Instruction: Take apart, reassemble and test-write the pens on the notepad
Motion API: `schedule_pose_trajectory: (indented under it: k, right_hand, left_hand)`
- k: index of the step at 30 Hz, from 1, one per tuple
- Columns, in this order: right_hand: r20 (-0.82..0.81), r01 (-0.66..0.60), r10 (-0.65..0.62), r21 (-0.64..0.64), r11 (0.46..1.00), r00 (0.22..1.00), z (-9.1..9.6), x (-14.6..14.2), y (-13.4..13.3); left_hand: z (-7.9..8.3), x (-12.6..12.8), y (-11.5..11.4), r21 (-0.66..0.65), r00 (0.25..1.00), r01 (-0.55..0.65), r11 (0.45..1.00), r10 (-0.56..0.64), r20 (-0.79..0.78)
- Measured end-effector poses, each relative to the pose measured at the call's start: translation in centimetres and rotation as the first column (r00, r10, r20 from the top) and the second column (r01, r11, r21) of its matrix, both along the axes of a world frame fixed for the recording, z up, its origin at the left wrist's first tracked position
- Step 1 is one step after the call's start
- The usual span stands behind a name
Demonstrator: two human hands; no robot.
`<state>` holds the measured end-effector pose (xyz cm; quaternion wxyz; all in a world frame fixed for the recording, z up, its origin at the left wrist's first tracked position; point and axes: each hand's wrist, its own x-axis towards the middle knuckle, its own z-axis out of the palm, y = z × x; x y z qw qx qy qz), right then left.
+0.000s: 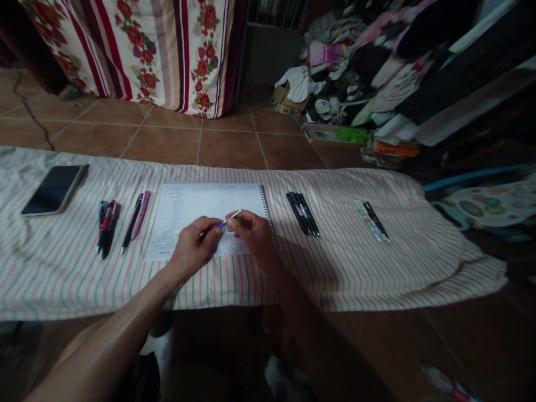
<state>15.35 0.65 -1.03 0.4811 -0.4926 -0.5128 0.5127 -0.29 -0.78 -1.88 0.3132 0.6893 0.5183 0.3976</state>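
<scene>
Big striped cloth (377,279) laid out, spiral notebook (201,204) right under the hands. Left hand (193,245) and right hand (251,234) are both pinching a purple-and-white pen (221,224) over the page, black pens (303,213) just off to the right.

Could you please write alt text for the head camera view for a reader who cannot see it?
The left hand and right hand pinch a slim pen above a spiral-bound printed pad. The pad lies on a striped cloth with pens and a smartphone alongside, and a tiled floor beyond.
</scene>
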Motion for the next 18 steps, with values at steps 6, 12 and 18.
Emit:
schedule_pose_trajectory:
  k: [6,12,18]
  right_hand:
    - [-0.015,-0.004,0.004,0.004,1.000,1.000,-0.23,-0.01,0.07]
    - [-0.019,0.007,-0.007,0.026,1.000,1.000,-0.28,-0.07,0.00]
    - [-0.011,-0.005,0.006,0.047,0.999,1.000,-0.58,-0.06,-0.04]
  left_hand:
    - [0.08,0.10,0.06,-0.021,1.000,-0.016,1.000,0.016,0.005]
    - [-0.18,0.05,0.09,0.006,1.000,-0.016,1.000,0.016,-0.003]
    - [-0.17,-0.05,0.09,0.005,1.000,-0.003,1.000,0.003,-0.012]
